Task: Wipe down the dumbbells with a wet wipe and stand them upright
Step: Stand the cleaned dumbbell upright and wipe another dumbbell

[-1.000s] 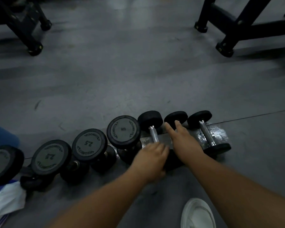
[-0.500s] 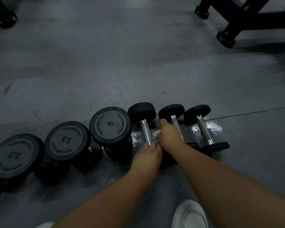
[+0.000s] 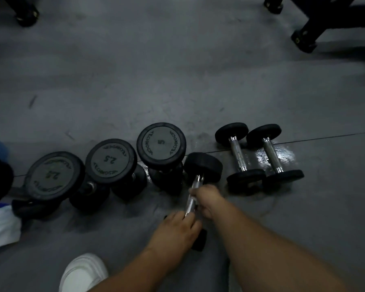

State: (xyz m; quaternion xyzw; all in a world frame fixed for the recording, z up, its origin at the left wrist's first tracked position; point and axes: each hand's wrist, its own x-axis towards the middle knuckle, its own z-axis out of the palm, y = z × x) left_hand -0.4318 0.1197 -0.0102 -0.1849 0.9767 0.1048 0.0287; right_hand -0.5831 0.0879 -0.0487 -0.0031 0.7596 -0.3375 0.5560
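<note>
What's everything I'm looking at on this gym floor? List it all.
Upright dumbbells: four, black with grey end faces, row at left; leftmost cut off by the edge.
Lying dumbbells: two, black with chrome handles, side by side at right.
Held dumbbell: one, black and chrome, tilted, between the groups.
Wet patch: one, shiny, around the lying pair.
Floor: grey.
Equipment feet: black, top corners.
Cloth or bag: white and blue, left edge.
Shoe: one, white, bottom.
Left hand: holds the handle's near end.
Right hand: grips the handle's middle.
</note>
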